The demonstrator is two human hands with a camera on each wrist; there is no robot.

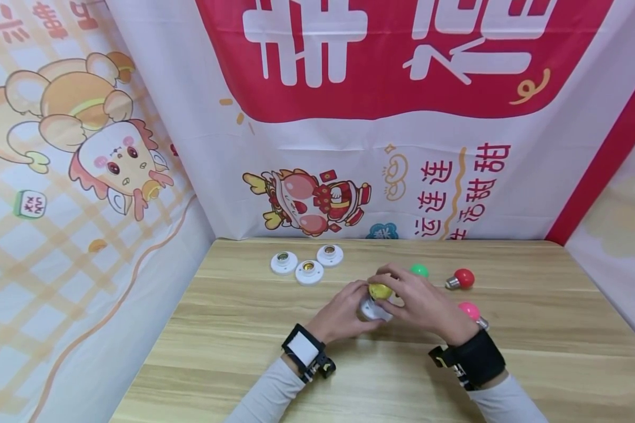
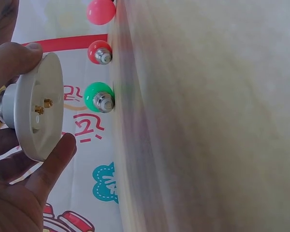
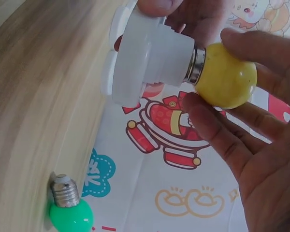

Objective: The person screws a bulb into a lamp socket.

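Note:
My left hand (image 1: 344, 314) grips a white round lamp holder (image 3: 135, 58) by the edge of its base, lifted off the table. The underside of the base, with brass screws, faces the left wrist camera. A yellow bulb (image 3: 228, 76) sits in the holder's socket, part of its metal screw cap showing at the socket mouth. Thumb and fingers of my right hand (image 1: 420, 302) pinch the yellow globe. In the head view both hands meet over the table, partly covering holder and bulb.
Several loose parts lie on the wooden table (image 1: 233, 352). Three white lamp holders (image 1: 309, 272) stand grouped at the back left. Right of the hands are a green bulb (image 3: 71, 215), a red bulb (image 1: 463, 278) and a pink bulb (image 1: 469, 311). A printed cloth (image 1: 222, 176) hangs behind.

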